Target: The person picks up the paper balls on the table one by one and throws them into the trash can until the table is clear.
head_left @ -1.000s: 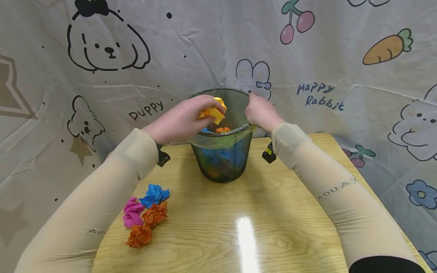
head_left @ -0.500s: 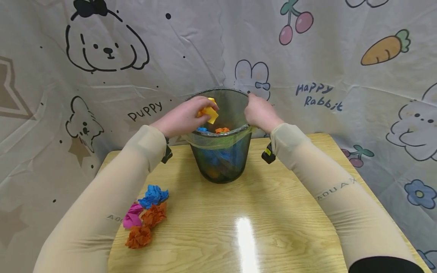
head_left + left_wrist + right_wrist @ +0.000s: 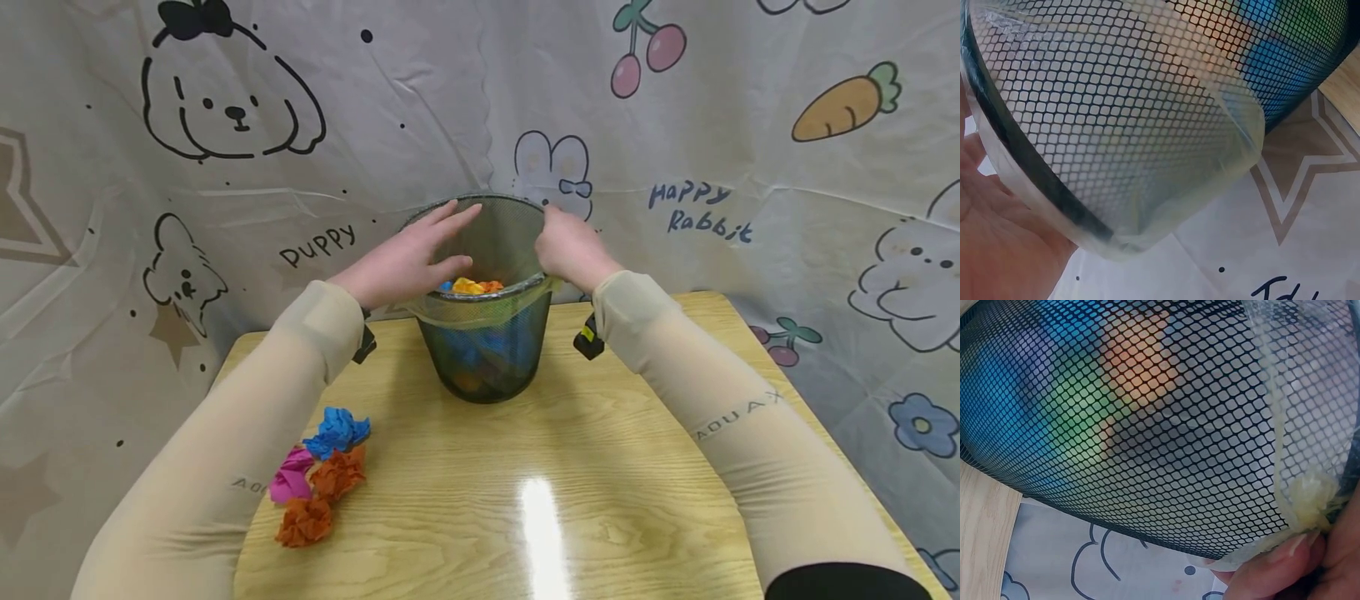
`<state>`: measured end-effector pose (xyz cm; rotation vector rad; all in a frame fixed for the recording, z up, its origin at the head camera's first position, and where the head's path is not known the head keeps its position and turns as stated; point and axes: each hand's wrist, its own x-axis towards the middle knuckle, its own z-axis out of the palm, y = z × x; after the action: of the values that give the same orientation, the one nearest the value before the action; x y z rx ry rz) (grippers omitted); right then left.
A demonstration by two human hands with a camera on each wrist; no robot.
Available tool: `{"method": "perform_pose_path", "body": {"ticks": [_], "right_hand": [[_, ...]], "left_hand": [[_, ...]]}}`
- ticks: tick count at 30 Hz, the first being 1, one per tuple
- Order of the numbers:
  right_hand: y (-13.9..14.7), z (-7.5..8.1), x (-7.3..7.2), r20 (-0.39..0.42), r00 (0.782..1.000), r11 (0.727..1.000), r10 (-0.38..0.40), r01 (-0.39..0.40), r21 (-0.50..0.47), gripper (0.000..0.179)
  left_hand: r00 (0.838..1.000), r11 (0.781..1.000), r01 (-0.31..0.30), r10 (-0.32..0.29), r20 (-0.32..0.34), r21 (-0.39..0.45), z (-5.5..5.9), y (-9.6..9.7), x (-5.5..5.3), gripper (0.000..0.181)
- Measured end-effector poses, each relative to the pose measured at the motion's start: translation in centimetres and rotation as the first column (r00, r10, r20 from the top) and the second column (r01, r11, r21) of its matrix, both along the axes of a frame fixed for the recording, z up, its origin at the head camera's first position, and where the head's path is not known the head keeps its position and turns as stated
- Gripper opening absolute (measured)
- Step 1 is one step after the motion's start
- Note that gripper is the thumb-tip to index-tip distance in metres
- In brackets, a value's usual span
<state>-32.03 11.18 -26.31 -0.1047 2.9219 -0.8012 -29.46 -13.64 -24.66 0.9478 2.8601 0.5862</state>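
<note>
A black mesh bin (image 3: 487,367), lined with a thin yellowish bag (image 3: 480,312), stands upright on the table. Over its left rim reaches my left hand (image 3: 405,260), fingers spread and nothing between them. Below the fingers, a crumpled yellow paper ball (image 3: 468,286) lies on the pile inside, beside an orange paper ball (image 3: 492,287). My right hand (image 3: 573,248) grips the bin's right rim. In the right wrist view its thumb and fingers (image 3: 1279,569) pinch the rim near a knot (image 3: 1313,494) in the bag. Blue, green and orange paper shows blurred through the mesh.
On the table's left lie a blue paper ball (image 3: 337,432), a pink paper ball (image 3: 292,476) and two orange paper balls, one (image 3: 339,472) behind the other (image 3: 304,522). A printed cloth (image 3: 420,83) hangs right behind the wooden table (image 3: 630,467).
My left hand moved slightly left over the bin, then spread its fingers and let go of the yellow paper ball, which dropped onto the pile inside. The right hand kept its grip.
</note>
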Motion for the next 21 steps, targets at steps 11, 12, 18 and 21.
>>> {"method": "perform_pose_path", "body": {"ticks": [11,12,18,21], "right_hand": [[0.0,0.0,-0.1,0.003,1.000,1.000,0.001,-0.001,0.023,0.065],[0.0,0.0,-0.1,0.001,1.000,1.000,0.003,-0.003,0.026,0.065],[0.1,0.0,-0.2,-0.008,1.000,0.999,0.011,-0.011,0.033,0.064],[0.0,0.0,-0.3,-0.003,1.000,1.000,0.010,-0.010,0.028,0.064]], "left_hand": [[1.000,1.000,-0.017,0.017,-0.010,0.009,0.1,-1.3,0.3,0.075],[1.000,1.000,-0.016,0.016,-0.014,0.008,0.1,-1.5,0.4,0.075],[0.999,0.999,-0.040,0.040,-0.027,0.004,0.1,-2.8,0.8,0.076],[0.998,0.998,-0.057,0.057,-0.022,0.004,0.0,-3.7,1.0,0.077]]}}
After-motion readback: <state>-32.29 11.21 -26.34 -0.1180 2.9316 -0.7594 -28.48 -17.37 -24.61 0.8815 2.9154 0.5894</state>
